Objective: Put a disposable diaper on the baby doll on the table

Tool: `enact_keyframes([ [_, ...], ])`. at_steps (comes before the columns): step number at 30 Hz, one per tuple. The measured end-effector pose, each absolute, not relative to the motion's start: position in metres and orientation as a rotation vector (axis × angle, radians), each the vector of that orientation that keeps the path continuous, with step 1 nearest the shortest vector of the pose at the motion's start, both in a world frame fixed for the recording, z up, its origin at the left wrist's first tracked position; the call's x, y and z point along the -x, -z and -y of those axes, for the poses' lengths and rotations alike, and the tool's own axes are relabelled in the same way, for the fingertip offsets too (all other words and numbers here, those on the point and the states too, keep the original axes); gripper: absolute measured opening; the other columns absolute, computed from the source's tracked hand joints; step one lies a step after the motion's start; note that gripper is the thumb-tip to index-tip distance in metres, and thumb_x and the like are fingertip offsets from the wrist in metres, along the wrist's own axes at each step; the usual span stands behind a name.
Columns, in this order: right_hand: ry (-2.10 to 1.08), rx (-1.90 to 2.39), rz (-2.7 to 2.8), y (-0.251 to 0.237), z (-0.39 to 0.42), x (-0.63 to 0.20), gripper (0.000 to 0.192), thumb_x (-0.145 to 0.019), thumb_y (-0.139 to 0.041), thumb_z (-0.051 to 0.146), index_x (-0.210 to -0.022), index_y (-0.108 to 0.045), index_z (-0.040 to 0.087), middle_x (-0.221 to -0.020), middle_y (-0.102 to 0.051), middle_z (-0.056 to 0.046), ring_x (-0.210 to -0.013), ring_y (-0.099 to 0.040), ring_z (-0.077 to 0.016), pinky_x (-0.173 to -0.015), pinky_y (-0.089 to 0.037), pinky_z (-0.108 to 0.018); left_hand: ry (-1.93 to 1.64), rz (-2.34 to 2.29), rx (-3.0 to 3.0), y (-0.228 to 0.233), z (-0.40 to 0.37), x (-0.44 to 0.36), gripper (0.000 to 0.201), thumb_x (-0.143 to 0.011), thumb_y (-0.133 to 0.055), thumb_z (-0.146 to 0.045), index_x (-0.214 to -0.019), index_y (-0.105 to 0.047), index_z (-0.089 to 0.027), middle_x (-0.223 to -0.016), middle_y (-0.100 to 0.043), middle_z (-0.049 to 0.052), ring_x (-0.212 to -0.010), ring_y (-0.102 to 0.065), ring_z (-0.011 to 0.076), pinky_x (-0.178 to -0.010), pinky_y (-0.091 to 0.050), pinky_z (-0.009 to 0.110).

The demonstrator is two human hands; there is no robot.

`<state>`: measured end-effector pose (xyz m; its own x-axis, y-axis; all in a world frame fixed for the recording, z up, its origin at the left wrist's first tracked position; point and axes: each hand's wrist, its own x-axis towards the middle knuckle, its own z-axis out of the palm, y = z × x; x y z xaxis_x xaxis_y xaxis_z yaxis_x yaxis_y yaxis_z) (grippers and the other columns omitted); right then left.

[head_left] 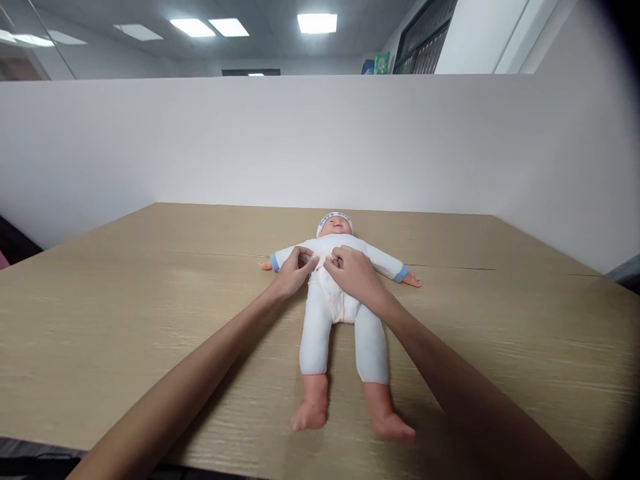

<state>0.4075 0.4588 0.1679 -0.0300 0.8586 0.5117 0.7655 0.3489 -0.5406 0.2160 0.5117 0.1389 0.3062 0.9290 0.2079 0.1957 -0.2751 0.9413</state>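
A baby doll (316, 343) in a white suit with blue cuffs and a white headband lies on its back, feet towards me and arms spread. Around its hips is a white diaper (341, 305). At the doll's waist, my left hand (294, 272) pinches the diaper's upper edge on the left side. My right hand (357, 275) is closed on the same edge, just right of the middle, with its fingertips close to those of the left. The fingers partly cover the top of the diaper and the doll's belly.
The doll rests on a wide wooden table (150, 320) with a thin seam across it. A white partition (300, 140) rises behind the table, and a white wall (565, 173) stands at the right. Dark items show at the left edge.
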Motion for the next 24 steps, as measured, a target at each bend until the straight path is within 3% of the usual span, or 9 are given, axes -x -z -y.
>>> enact_keyframes([
  [3,-0.109,1.411,1.727,-0.165,-0.462,-0.408,0.034,-0.086,-0.059,0.014,-0.074,-0.031,0.029,-0.073,-0.053,0.002,-0.071,-0.049,-0.0208,-0.066,-0.032,-0.034,-1.060,-1.017,-1.704,-0.134,-0.514,-0.217,0.053,-0.092,-0.073,-0.070,-0.112,-0.060,-0.022,-0.098,-0.064,0.002,-0.088,-0.060,0.0182,-0.079,-0.049,0.031],
  [6,-0.090,1.379,1.689,-0.171,-0.456,-0.407,0.031,-0.083,-0.053,0.008,-0.079,-0.031,0.030,-0.078,-0.055,0.001,-0.075,-0.053,-0.0217,-0.069,-0.037,-0.034,-1.184,-1.205,-1.746,-0.143,-0.504,-0.221,0.042,-0.095,-0.074,-0.055,-0.116,-0.060,-0.022,-0.116,-0.069,0.007,-0.093,-0.062,0.0192,-0.085,-0.050,0.034],
  [9,-0.076,1.260,1.698,-0.183,-0.427,-0.405,0.025,-0.087,-0.054,0.008,-0.086,-0.042,0.029,-0.087,-0.061,-0.002,-0.085,-0.060,-0.0243,-0.077,-0.046,-0.036,-1.356,-1.323,-1.847,-0.162,-0.470,-0.220,0.030,-0.103,-0.066,-0.047,-0.119,-0.060,-0.023,-0.132,-0.070,0.010,-0.099,-0.064,0.0210,-0.092,-0.051,0.038],
  [12,-0.212,1.115,1.811,-0.185,-0.375,-0.407,0.013,-0.098,-0.061,0.016,-0.098,-0.057,0.028,-0.098,-0.069,-0.004,-0.093,-0.067,-0.0260,-0.084,-0.054,-0.038,-1.275,-1.214,-2.059,-0.177,-0.419,-0.211,0.026,-0.111,-0.055,-0.049,-0.114,-0.064,-0.025,-0.123,-0.075,0.008,-0.098,-0.065,0.0233,-0.091,-0.051,0.039],
  [16,-0.574,1.116,1.988,-0.162,-0.315,-0.425,0.010,-0.101,-0.069,0.024,-0.109,-0.067,0.030,-0.110,-0.077,-0.004,-0.098,-0.075,-0.0246,-0.078,-0.059,-0.035,-0.715,-0.913,-2.434,-0.173,-0.372,-0.193,0.027,-0.113,-0.053,-0.044,-0.105,-0.072,-0.027,-0.104,-0.079,0.006,-0.099,-0.065,0.0278,-0.089,-0.049,0.042],
  [21,-0.517,1.347,1.969,-0.139,-0.321,-0.458,0.005,-0.102,-0.067,0.027,-0.104,-0.072,0.027,-0.092,-0.080,-0.001,-0.082,-0.076,-0.0225,-0.079,-0.056,-0.036,-0.612,-1.023,-2.511,-0.159,-0.378,-0.195,0.022,-0.109,-0.060,-0.045,-0.105,-0.071,-0.026,-0.096,-0.080,0.006,-0.096,-0.067,0.0290,-0.089,-0.047,0.043],
  [24,-0.495,1.493,1.913,-0.142,-0.337,-0.461,0.009,-0.103,-0.071,0.034,-0.106,-0.074,0.026,-0.080,-0.077,0.002,-0.071,-0.072,-0.0200,-0.071,-0.049,-0.033,-0.646,-1.135,-2.479,-0.156,-0.392,-0.206,0.027,-0.104,-0.068,-0.050,-0.100,-0.064,-0.024,-0.087,-0.076,0.003,-0.081,-0.067,0.0248,-0.080,-0.045,0.038],
])
